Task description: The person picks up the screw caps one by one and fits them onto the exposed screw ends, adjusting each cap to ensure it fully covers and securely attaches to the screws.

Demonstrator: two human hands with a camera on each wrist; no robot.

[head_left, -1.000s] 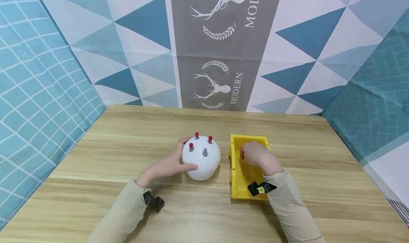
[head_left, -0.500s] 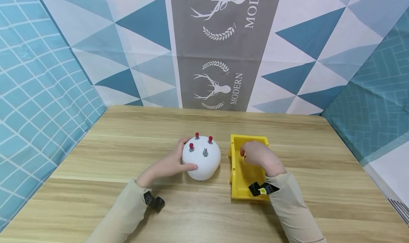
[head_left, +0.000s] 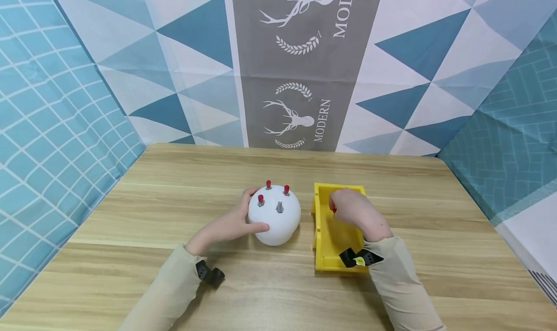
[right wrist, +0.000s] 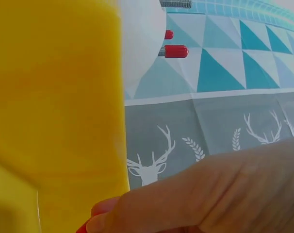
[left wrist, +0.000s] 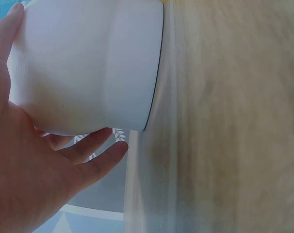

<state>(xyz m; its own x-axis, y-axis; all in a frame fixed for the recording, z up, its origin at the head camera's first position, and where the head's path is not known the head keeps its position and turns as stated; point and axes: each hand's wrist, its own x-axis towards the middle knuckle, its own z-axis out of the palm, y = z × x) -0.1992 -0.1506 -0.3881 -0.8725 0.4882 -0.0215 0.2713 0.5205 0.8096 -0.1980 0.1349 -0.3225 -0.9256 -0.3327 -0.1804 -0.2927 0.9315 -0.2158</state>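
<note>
A white rounded body (head_left: 276,229) stands on the table with metal studs rising from its top. Three studs carry a red cap (head_left: 260,199); the front right threaded stud (head_left: 279,207) is bare. My left hand (head_left: 232,221) holds the body from its left side, thumb in front and fingers round the back; the left wrist view shows its smooth white side (left wrist: 84,63). Inside the yellow bin (head_left: 319,253), my right hand (head_left: 354,209) has curled fingers pinching a small red cap (right wrist: 82,229), mostly covered by the fingertips.
The yellow bin stands on the wooden table (head_left: 183,171), just right of the white body, with its raised wall between the two. A patterned cloth backdrop (head_left: 196,55) rises behind the table's far edge.
My right hand has lifted slightly and shifted a little right within the bin, and red now shows at its fingertips. The left hand and the white body stay put.
</note>
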